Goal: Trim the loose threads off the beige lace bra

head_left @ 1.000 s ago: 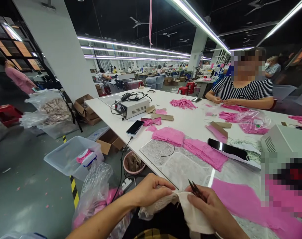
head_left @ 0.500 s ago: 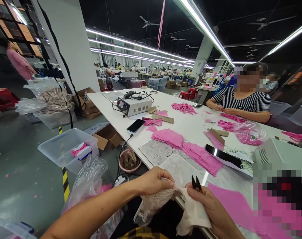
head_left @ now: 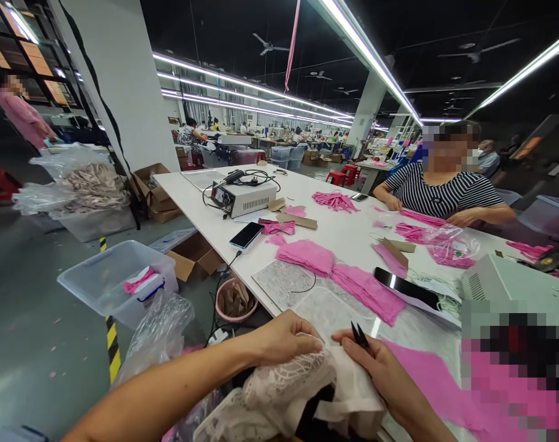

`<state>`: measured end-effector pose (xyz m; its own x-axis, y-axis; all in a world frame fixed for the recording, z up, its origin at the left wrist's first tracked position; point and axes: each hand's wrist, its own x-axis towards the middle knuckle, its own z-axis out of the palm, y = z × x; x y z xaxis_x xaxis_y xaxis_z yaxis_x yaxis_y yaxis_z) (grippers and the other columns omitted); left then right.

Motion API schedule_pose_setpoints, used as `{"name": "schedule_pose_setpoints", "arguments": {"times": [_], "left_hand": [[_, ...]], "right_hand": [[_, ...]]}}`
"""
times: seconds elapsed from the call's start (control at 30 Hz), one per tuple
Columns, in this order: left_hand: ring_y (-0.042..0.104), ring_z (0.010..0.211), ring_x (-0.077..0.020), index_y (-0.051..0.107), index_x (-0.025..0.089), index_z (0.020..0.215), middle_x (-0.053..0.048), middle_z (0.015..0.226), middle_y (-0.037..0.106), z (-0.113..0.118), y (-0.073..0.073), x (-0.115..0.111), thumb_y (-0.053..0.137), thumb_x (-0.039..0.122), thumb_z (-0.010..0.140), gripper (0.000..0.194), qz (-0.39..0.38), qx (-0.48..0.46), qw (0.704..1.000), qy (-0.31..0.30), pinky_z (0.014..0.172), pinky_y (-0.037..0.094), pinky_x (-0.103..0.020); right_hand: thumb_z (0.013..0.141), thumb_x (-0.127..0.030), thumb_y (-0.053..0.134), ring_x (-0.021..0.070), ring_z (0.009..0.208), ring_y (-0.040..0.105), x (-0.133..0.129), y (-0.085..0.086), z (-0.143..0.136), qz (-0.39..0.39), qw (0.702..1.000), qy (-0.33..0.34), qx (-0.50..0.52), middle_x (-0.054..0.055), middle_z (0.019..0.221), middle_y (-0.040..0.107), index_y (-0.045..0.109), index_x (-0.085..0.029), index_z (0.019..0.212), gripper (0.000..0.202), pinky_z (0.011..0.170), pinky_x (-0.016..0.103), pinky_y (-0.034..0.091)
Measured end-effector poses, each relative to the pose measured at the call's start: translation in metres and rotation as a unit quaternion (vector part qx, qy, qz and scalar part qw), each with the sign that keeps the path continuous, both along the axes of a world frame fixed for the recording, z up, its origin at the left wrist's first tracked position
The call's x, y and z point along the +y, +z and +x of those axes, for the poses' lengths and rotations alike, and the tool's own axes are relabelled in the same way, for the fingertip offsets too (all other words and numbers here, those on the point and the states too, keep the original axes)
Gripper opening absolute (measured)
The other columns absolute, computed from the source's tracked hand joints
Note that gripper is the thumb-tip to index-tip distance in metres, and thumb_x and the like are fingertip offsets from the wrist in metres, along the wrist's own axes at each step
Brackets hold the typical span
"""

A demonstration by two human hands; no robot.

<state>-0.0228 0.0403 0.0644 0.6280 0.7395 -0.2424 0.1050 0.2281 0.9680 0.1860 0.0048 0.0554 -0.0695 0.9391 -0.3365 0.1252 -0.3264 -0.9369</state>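
My left hand (head_left: 291, 337) is closed, pinching the edge of a cream lace garment (head_left: 289, 380) in front of my lap. My right hand (head_left: 376, 362) grips the plain, smooth side of the same garment between thumb and fingers. Tucked in that hand is a pair of black thread snips (head_left: 360, 334), with two pointed blades sticking up and slightly apart. The garment hangs in folds over my lap at the table's edge, and its lower part runs out of view.
On the white table (head_left: 201, 202) lie pink fabric stacks (head_left: 369, 291), a phone (head_left: 246, 235), a black glossy strip (head_left: 406, 287) and a grey control box (head_left: 247, 197). A co-worker in a striped top (head_left: 440, 190) sits opposite. A clear bin (head_left: 95, 276) and pink basket (head_left: 222, 313) stand left.
The garment has been lifted and spread, so more lace shows below my hands. My hands stay close together. The co-worker's hands have moved apart along a pink strip. The view has shifted slightly.
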Motion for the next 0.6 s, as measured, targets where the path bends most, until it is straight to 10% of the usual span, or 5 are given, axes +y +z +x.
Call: {"name": "schedule_pose_setpoints", "arguments": {"times": [0.2,0.37,0.6], "left_hand": [[0.039,0.055,-0.0096,0.063,0.010,0.070,0.002,0.059,0.051,0.006,-0.019,-0.002,0.068,0.044,0.063,0.035,-0.032,-0.009,0.999,0.039,0.053,0.026,-0.023],[0.038,0.054,-0.0089,0.066,0.009,0.074,0.002,0.058,0.051,0.008,-0.029,-0.004,0.073,0.047,0.062,0.040,-0.078,-0.043,0.996,0.026,0.053,0.025,-0.022],[0.037,0.047,-0.0073,0.062,0.009,0.066,0.001,0.054,0.052,0.019,-0.036,-0.010,0.078,0.053,0.054,0.048,-0.171,-0.078,0.980,0.065,0.048,0.023,-0.022]], "right_hand": [[0.075,-0.045,0.064,0.0121,0.055,0.042,-0.020,0.002,-0.009,0.255,0.934,0.044,-0.247,0.004,0.090,0.062,0.065,-0.022,0.096,0.031,0.051,0.026,0.036],[0.079,-0.049,0.055,0.0127,0.054,0.040,-0.005,-0.003,-0.007,0.141,0.968,0.087,-0.187,-0.002,0.057,0.047,0.060,-0.019,0.069,0.032,0.052,0.026,0.034],[0.078,-0.070,0.043,0.0088,0.050,0.035,-0.019,0.005,0.005,0.020,0.999,-0.026,-0.021,-0.002,0.062,0.042,0.066,-0.018,0.085,0.057,0.044,0.022,0.029]]}}
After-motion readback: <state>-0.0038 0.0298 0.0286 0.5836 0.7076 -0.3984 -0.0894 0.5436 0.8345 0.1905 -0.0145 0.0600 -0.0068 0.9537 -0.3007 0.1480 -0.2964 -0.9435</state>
